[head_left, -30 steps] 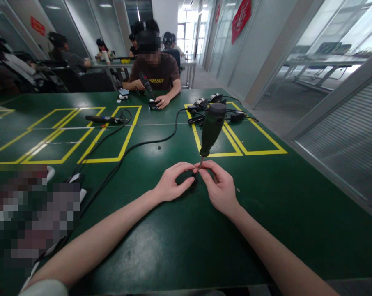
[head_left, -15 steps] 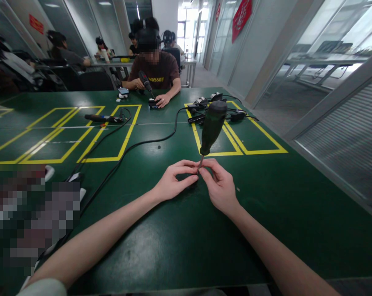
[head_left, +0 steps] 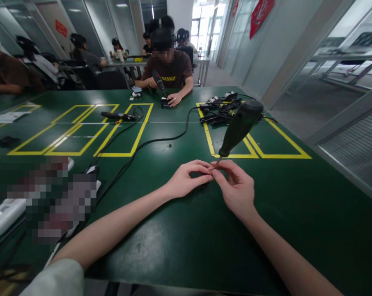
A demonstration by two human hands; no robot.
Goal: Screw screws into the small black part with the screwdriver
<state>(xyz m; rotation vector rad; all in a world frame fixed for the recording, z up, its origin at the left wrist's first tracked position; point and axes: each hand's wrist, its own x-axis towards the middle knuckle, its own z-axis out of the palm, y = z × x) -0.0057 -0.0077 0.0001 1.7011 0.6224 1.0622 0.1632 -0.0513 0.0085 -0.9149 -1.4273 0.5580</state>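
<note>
Brown shirt (head_left: 178,65) opposite reads yellow "wassup"; right fingers (head_left: 220,181) pinch screwdriver (head_left: 239,128) by shaft.

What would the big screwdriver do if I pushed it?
The screwdriver would probably tip unless held, because its thick handle leans high over a thin shaft. It likely wouldn't bend, since the visible shaft looks straight and metallic. Lying down, it might roll, as the handle looks rounded.

One left hand (head_left: 182,181) and one right hand (head_left: 239,189), two in all, meet at one screwdriver (head_left: 239,128) over one green surface (head_left: 161,230). Across it: one co-worker (head_left: 180,68) with one black-and-red driver (head_left: 158,80), one long dark tool (head_left: 118,116), and one pile of black cables (head_left: 221,111); behind, three red wall hangings (head_left: 261,17).
</note>
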